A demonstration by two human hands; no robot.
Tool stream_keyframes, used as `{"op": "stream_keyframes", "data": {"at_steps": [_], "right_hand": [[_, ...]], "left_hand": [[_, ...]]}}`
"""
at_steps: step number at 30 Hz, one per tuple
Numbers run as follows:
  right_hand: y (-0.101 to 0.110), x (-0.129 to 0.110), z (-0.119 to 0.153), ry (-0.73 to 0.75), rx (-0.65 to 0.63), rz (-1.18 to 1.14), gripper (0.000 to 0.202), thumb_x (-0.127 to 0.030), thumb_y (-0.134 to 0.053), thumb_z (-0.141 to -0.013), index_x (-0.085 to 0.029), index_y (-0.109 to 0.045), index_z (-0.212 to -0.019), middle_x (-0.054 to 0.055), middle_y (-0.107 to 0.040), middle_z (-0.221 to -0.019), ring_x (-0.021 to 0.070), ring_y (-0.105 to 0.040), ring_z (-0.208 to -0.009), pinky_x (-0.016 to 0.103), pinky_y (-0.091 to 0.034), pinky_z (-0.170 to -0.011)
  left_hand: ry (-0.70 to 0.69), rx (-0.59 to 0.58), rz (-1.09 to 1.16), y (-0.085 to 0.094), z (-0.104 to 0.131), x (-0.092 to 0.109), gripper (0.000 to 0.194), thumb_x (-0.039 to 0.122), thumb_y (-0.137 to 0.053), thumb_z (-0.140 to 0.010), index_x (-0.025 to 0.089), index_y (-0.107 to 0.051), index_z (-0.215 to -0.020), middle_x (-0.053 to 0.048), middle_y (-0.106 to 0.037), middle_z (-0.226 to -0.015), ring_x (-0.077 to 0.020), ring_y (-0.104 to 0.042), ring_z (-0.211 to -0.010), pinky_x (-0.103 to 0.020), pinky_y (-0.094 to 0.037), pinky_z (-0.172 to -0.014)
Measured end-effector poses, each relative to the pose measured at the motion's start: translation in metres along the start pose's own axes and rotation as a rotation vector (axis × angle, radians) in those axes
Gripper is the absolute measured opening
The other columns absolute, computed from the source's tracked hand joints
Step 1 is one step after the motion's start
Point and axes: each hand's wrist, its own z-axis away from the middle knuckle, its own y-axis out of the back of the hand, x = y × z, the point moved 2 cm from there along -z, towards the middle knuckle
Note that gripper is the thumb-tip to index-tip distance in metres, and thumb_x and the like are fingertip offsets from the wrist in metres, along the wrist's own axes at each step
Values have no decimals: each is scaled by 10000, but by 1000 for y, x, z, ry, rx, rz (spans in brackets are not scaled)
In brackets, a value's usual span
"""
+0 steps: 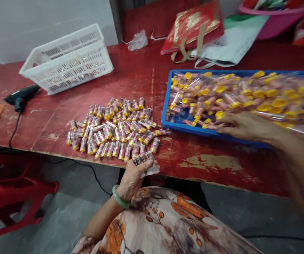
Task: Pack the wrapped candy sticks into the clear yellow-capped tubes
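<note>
My left hand (136,173), with a green bangle at the wrist, grips a small stack of printed clear plastic sleeves (149,165) at the table's front edge. My right hand (243,125) is at the near side of the blue tray (165,118), slightly blurred. Its fingers are bent together among small pinkish tubes with yellow caps (199,111); anything between the fingertips is too unclear to make out. Left of the tray lies a spread of small wrapped tubes with yellow ends (117,132), just beyond my left hand.
A white slatted basket (69,61) stands at the back left, near a black heat gun (22,95) with its cord hanging down. Bags (194,26) lie behind the tray, with a pink basin (275,21) at the right. A red stool (17,190) stands at lower left.
</note>
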Motion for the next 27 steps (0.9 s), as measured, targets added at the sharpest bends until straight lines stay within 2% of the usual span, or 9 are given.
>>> {"op": "stream_keyframes", "data": {"at_steps": [3, 5, 7, 10, 13, 15, 18, 24, 27], "right_hand": [[17, -33, 9, -75, 252, -49, 417, -648, -634, -761, -242, -713, -706, -17, -534, -479, 72, -414, -376, 269, -302, -433], [31, -68, 19, -303, 439, -162, 271, -518, -637, -823, -261, -722, -827, 21, -619, -655, 123, -542, -518, 304, -383, -485], [31, -106, 26, -458, 545, -396, 191, -426, -682, -806, -238, -709, -829, 5, -575, -575, 109, -524, -477, 294, -369, -452], [-2, -154, 23, -379, 517, -545, 125, -305, -618, -863, -212, -666, -795, 4, -572, -571, 119, -532, -470, 289, -444, -461], [-59, -184, 17, -336, 565, -403, 169, -273, -574, -872, -194, -655, -746, 63, -658, -782, 185, -632, -728, 354, -537, -686], [-93, -199, 18, -323, 580, -329, 143, -240, -557, -875, -181, -674, -818, 96, -672, -865, 210, -640, -827, 375, -540, -763], [-113, -209, 27, -273, 505, -284, 138, -209, -571, -866, -160, -686, -927, 121, -688, -942, 228, -642, -881, 390, -534, -802], [-92, -184, 42, -125, 193, -405, 349, -236, -572, -890, -164, -579, -1231, 130, -645, -1156, 232, -602, -1024, 426, -501, -889], [-93, -173, 41, -46, 93, -386, 305, -223, -605, -865, -184, -625, -1166, 116, -648, -1121, 225, -588, -974, 414, -501, -852]], "left_hand": [[-66, 59, 24, 4, 0, 1, 379, 191, -886, -547, 100, -703, -866, -61, -727, -785, -173, -683, -663, -319, -589, -671], [-85, 64, 26, 8, 0, 3, 383, 196, -882, -556, 95, -708, -883, -71, -731, -811, -179, -684, -684, -327, -590, -674], [-94, 66, 20, 11, 0, 4, 383, 209, -875, -571, 91, -707, -894, -85, -733, -838, -193, -689, -706, -340, -591, -682], [-111, 83, 62, 9, -6, -2, 380, 202, -866, -585, 115, -693, -913, -73, -729, -880, -186, -692, -738, -331, -579, -718], [-66, 96, 162, -4, -17, -20, 348, 213, -864, -582, 140, -664, -857, -30, -707, -827, -169, -684, -730, -330, -566, -739], [-58, 121, 208, -13, -26, -35, 328, 233, -862, -581, 148, -643, -811, -5, -688, -786, -156, -674, -720, -325, -556, -753], [-100, 177, 212, -22, -37, -45, 323, 233, -853, -587, 162, -646, -824, 13, -688, -808, -135, -658, -724, -298, -537, -772], [-11, 179, 93, -24, -40, -33, 267, 225, -839, -622, 156, -663, -810, 9, -691, -764, -138, -666, -702, -293, -553, -747], [50, 170, 17, -20, -33, -24, 252, 232, -831, -639, 154, -672, -818, 1, -691, -751, -167, -682, -712, -300, -568, -695]]}}
